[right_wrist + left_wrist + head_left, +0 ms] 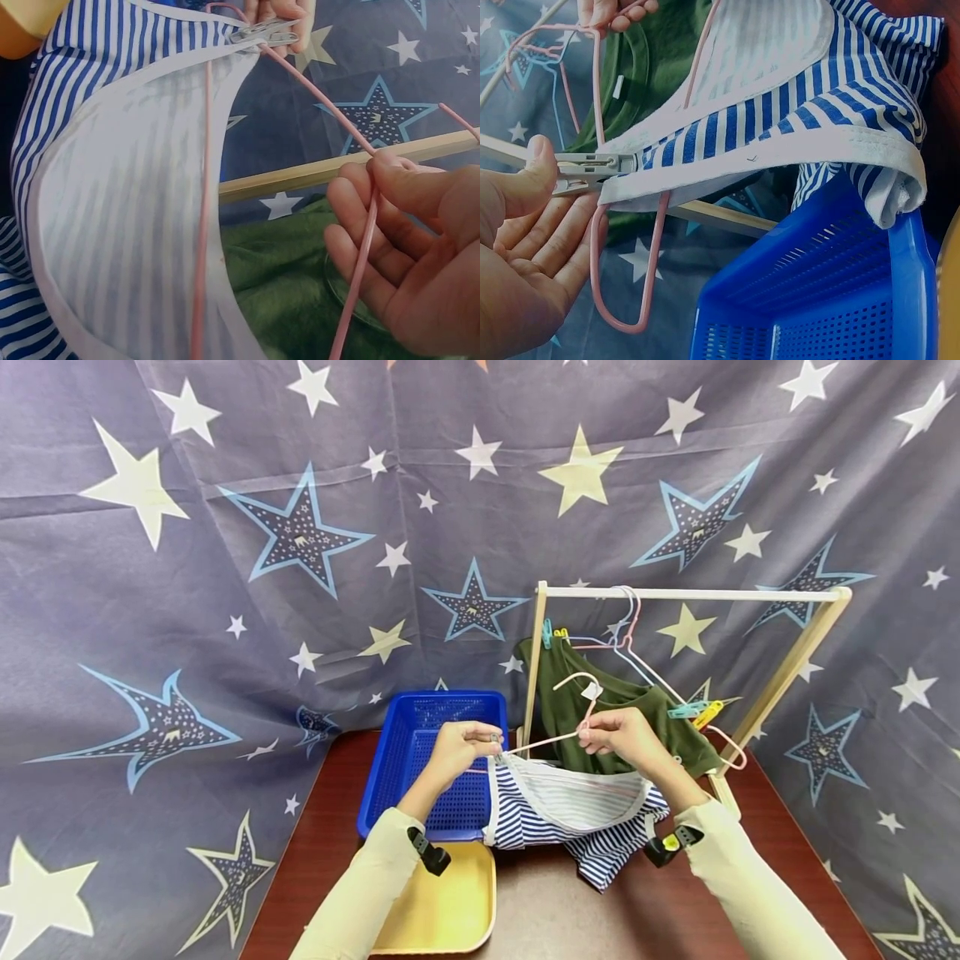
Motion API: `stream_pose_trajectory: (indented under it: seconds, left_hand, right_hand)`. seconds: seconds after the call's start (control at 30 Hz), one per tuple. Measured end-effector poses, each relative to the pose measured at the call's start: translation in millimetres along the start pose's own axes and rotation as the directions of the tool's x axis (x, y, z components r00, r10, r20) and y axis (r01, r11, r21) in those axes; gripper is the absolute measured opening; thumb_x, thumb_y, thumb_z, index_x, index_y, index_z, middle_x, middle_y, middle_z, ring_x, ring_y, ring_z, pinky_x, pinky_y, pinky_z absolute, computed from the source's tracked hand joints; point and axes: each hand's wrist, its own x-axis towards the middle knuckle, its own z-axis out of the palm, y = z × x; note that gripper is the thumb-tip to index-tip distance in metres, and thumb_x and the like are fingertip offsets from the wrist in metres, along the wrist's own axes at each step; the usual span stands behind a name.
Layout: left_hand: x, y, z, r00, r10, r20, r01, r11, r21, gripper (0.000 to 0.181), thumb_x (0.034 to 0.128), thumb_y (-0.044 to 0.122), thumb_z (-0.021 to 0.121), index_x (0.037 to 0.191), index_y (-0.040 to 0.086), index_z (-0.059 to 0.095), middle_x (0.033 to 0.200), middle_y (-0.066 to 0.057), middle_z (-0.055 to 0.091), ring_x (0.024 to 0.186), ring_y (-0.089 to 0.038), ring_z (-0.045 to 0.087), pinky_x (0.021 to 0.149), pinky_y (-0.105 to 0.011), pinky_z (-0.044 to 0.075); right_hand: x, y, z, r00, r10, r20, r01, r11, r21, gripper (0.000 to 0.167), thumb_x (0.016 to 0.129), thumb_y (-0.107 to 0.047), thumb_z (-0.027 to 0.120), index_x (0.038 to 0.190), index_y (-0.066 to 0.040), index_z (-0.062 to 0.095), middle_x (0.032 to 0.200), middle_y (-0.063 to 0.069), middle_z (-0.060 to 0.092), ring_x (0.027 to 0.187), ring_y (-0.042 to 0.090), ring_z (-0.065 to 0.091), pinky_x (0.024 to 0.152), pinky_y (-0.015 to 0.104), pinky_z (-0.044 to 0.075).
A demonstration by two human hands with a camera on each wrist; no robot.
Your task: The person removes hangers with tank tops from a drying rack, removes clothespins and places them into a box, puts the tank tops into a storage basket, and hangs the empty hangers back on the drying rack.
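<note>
In the head view, my left hand [456, 750] is at the left shoulder of a blue-and-white striped top [525, 814]. Thumb and fingers pinch a grey clothespin [592, 166], whose tip bites the white-edged strap in the left wrist view. A pink hanger [651, 255] runs through the top, its rounded left end poking out past the strap. My right hand [618, 739] grips the hanger near the base of its hook, thumb against curled fingers, as the right wrist view also shows. The top's other side droops toward the table.
A blue perforated basket [372, 777] stands behind a yellow tray [438, 902] at left. To the right, a wooden rack [780, 685] carries a green garment [551, 693] on hangers, with a teal clothespin [686, 710] and a yellow clothespin [707, 716]. A star-patterned cloth hangs behind.
</note>
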Motion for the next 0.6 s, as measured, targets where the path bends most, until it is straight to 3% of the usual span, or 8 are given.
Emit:
stream_pose_trajectory:
  seconds: [0.6]
  left_hand:
    - [1.2,-3.1,-1.1,1.000,-0.005,0.005,0.005,1.000,-0.022,0.022,0.0798,0.001,0.083,0.101,0.001,0.079,0.094,-0.014,0.079,0.083,-0.010,0.073,0.076,-0.025,0.060]
  right_hand:
    - [3.4,-5.4,-4.4,0.995,0.080,0.054,-0.080,0.997,-0.002,0.024,0.096,-0.004,0.067,0.112,0.015,0.068,0.091,0.018,0.078,0.075,0.016,0.074,0.067,0.025,0.060]
